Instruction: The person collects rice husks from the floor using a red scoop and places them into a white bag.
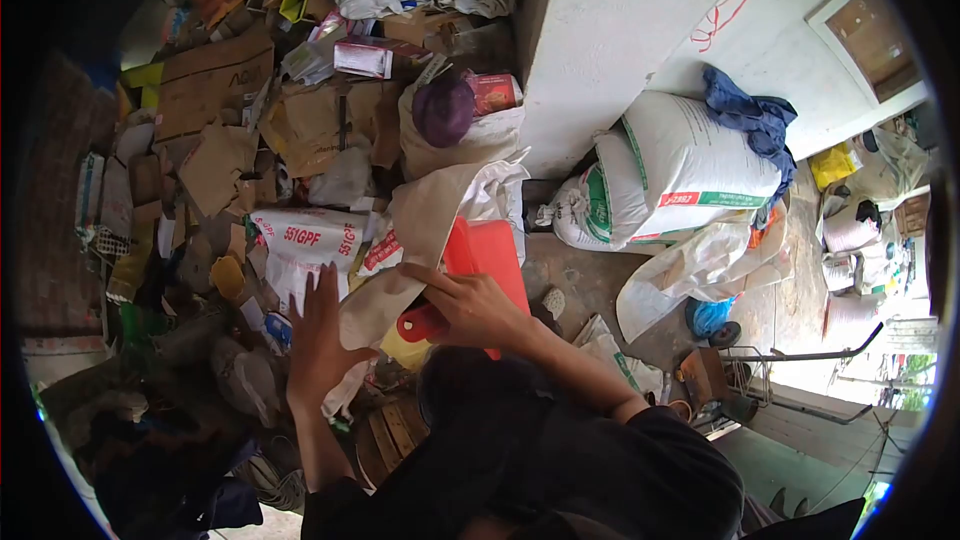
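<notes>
My left hand [318, 340] is open, fingers spread upward and thumb stretched out to the right, beside the lower part of a beige woven sack [425, 210]. A red plastic piece [500, 255], flat-sided with a rounded tab that has a hole in it, lies at the sack's mouth. My right hand [475, 310] is closed over this piece, and its fingertips reach to the sack's rim. The palm hides the middle of the red piece. Left of the sack lies a white bag printed 551GPF [305, 245].
Flattened cardboard [215, 75] and mixed scrap cover the floor on the left. A filled sack with a purple round object [443, 112] on top stands ahead. Stuffed white sacks [690, 165] lean by the wall at right. A metal hand cart [790, 355] sits lower right.
</notes>
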`<state>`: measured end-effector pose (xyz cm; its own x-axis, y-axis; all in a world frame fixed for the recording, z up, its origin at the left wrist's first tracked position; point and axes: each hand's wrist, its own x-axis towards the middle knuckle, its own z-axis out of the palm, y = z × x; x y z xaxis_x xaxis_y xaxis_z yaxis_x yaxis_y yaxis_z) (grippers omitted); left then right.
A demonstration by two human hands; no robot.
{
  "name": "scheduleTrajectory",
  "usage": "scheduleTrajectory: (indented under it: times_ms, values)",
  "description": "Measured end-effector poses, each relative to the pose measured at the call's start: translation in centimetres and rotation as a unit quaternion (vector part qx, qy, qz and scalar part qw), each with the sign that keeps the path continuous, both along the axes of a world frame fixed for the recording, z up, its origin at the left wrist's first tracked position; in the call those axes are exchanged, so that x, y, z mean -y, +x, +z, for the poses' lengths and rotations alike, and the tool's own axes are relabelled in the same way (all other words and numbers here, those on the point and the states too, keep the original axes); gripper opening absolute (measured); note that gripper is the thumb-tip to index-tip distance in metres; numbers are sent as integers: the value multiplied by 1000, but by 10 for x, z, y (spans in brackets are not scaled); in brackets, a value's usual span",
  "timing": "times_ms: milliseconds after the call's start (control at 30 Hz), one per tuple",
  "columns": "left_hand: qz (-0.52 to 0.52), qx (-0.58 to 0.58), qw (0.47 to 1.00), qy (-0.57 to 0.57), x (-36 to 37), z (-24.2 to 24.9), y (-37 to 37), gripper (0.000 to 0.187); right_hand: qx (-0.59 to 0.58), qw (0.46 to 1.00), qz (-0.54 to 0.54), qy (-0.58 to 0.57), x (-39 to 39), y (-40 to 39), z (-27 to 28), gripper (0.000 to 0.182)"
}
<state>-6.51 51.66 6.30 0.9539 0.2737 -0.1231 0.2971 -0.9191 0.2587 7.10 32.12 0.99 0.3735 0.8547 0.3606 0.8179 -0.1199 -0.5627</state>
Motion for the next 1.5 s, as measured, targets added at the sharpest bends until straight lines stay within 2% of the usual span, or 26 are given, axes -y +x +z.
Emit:
scheduleTrajectory:
  times_ms: [67,100,167,200,233,300,333,367,433,500,567,633,733,800,833,900,1033,1100,1133,1200,1267,1300,1367,1433,1467,1500]
  values:
    - [-39,27,995,-84,9,-40,24,113,-11,1000,12,-14,21,-5,7,47]
    - [-52,21,995,-82,14,-58,36,113,-16,1000,-1,-12,33,-8,10,47]
    - [-109,162,974,-111,28,-82,65,102,4,1000,14,5,59,-10,16,50]
    - [-134,170,968,-129,40,-74,79,74,13,1000,9,3,73,-11,18,52]
    - [-151,164,966,-131,53,-70,92,74,10,1000,-8,4,88,-12,20,52]
    - [-275,170,938,-122,83,-64,122,45,20,999,-40,-15,119,-11,23,51]
    - [-283,224,921,-143,104,-64,137,25,21,998,-63,-12,138,-9,26,51]
    - [-306,221,914,-145,118,-66,148,25,20,996,-92,-8,158,-7,29,50]
    - [-355,174,879,-267,148,-68,167,24,17,989,-146,1,197,-7,39,50]
    - [-376,177,868,-273,189,-60,180,22,-21,969,-246,9,238,-8,52,47]
    - [-307,90,877,-358,233,-47,188,23,-49,949,-311,5,277,-12,55,51]
    - [-319,78,872,-364,267,-44,197,27,-47,930,-363,30,306,-14,59,58]
    - [-361,67,850,-377,319,-47,208,36,-67,900,-427,47,354,-28,56,63]
    - [-386,63,799,-456,363,-50,218,58,-62,875,-474,74,384,-38,57,63]
    - [-405,48,793,-453,388,-43,220,58,-65,863,-495,80,396,-44,59,63]
    - [-458,4,777,-432,438,-23,225,82,-60,859,-506,57,417,-57,65,59]
    - [-591,-44,726,-348,510,-23,247,82,-58,855,-516,4,445,-75,71,49]
    - [-682,-108,670,-271,553,-3,254,62,-48,839,-543,4,463,-81,71,47]
    - [-676,-113,682,-257,572,-2,253,43,-56,829,-557,3,473,-83,72,49]
    - [-695,-89,668,-250,607,-2,255,37,-67,810,-583,1,494,-85,73,51]
    - [-720,0,656,-225,641,-7,265,30,-40,749,-661,33,516,-85,71,61]
    - [-726,-4,649,-227,659,-10,275,30,-42,741,-669,31,530,-85,70,61]
    - [-679,98,652,-322,712,-19,305,25,-85,622,-777,45,571,-82,64,73]
    - [-669,105,634,-372,746,-24,338,23,-89,591,-801,38,607,-79,54,79]
    - [-672,185,613,-373,761,-25,349,22,-108,559,-821,44,622,-77,49,78]
    - [-659,183,610,-401,778,-30,365,22,-123,527,-839,50,640,-75,45,77]
